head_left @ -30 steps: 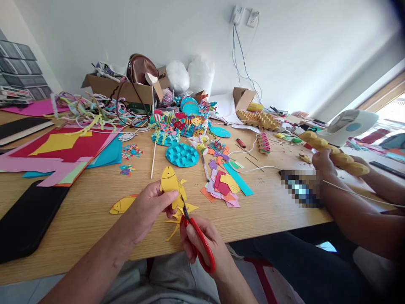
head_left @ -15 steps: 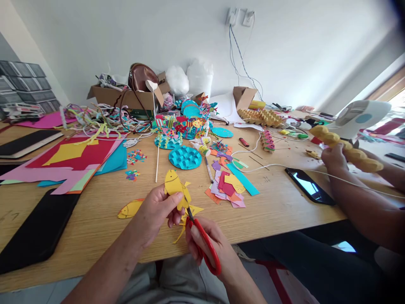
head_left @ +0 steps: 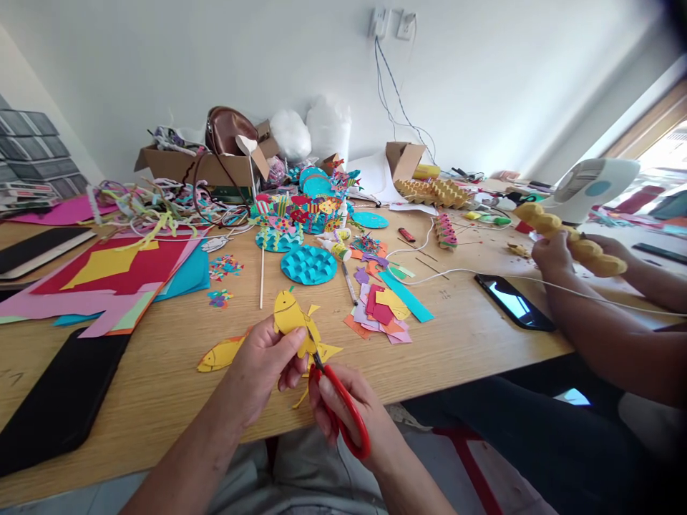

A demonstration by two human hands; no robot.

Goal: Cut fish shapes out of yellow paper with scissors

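Note:
My left hand [head_left: 273, 357] pinches a yellow paper fish [head_left: 290, 312] with a drawn eye and gill line, held over the table's front part. Red-handled scissors [head_left: 351, 411] are gripped in my right hand [head_left: 348, 408], their blades at the fish's lower right edge, where a narrow strip of paper sticks out. Beneath my hands lie yellow paper scraps [head_left: 328, 352], partly hidden. Left of my left hand, another yellow fish [head_left: 217, 354] rests on the table with orange at its edge.
Coloured paper sheets [head_left: 123, 268] lie left, near a black phone-like slab [head_left: 69, 400]. Behind are a blue woven disc [head_left: 308, 265] and paper scraps [head_left: 383, 307]. At right, a phone [head_left: 512, 300] and another person's hands [head_left: 552, 254] hold a yellow wavy piece [head_left: 585, 250].
The view has shifted slightly, so most background things sit further left. My hands still hold the fish and scissors in nearly the same pose.

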